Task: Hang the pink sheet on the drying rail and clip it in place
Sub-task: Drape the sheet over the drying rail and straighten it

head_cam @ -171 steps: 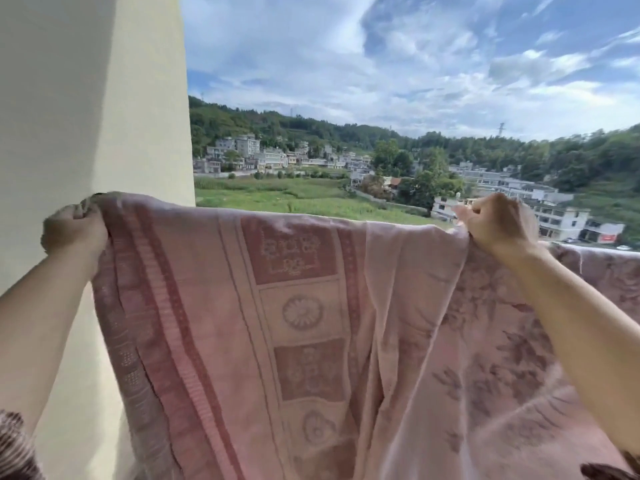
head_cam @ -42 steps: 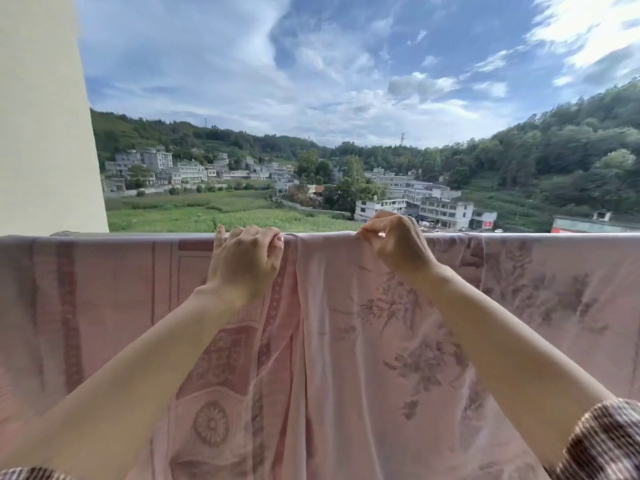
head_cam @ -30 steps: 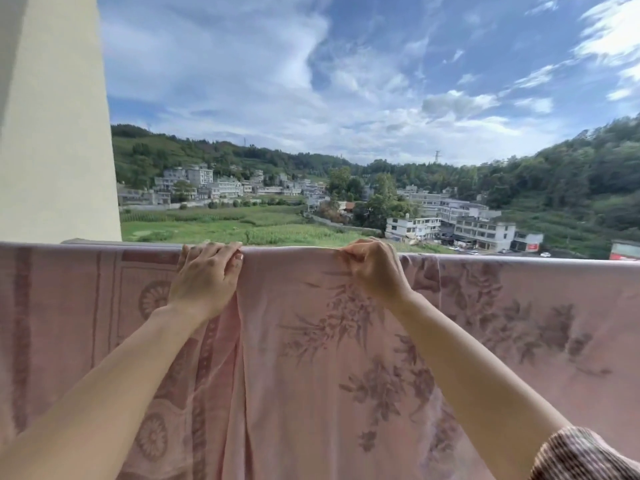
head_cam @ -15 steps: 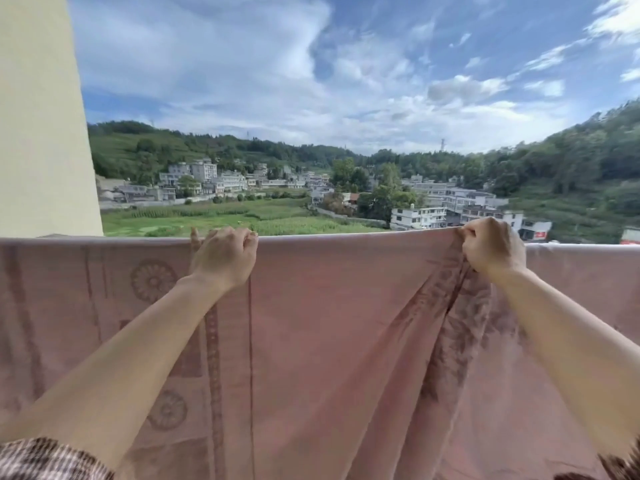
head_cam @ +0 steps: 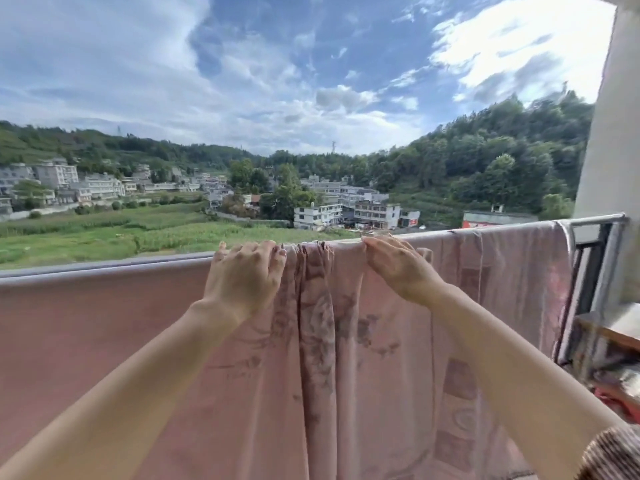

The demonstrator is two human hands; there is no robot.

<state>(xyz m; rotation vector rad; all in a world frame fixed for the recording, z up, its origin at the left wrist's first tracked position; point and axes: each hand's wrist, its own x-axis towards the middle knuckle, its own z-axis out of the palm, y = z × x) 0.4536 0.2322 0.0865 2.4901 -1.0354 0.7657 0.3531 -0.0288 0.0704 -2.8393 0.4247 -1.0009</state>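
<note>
The pink sheet [head_cam: 363, 358] hangs over the metal drying rail [head_cam: 104, 266] across the whole width of the view, with a faded flower print. Between my hands it is bunched into vertical folds. My left hand [head_cam: 246, 275] lies on the sheet at the rail top, fingers curled over the edge. My right hand [head_cam: 394, 265] rests flat on the sheet just right of the folds, fingertips at the rail. The sheet's right end stops near the rail's corner post [head_cam: 613, 258]. I see no clips.
A pale wall pillar [head_cam: 609, 133] stands at the right edge. Below it, behind the railing bars, lies a blurred ledge with clutter [head_cam: 609, 358]. Beyond the rail is open air, with fields and houses far below.
My view has swung right, bringing the rail's right end and pillar into sight. Both hands have slid right along the rail; the fabric between them is now gathered into folds.
</note>
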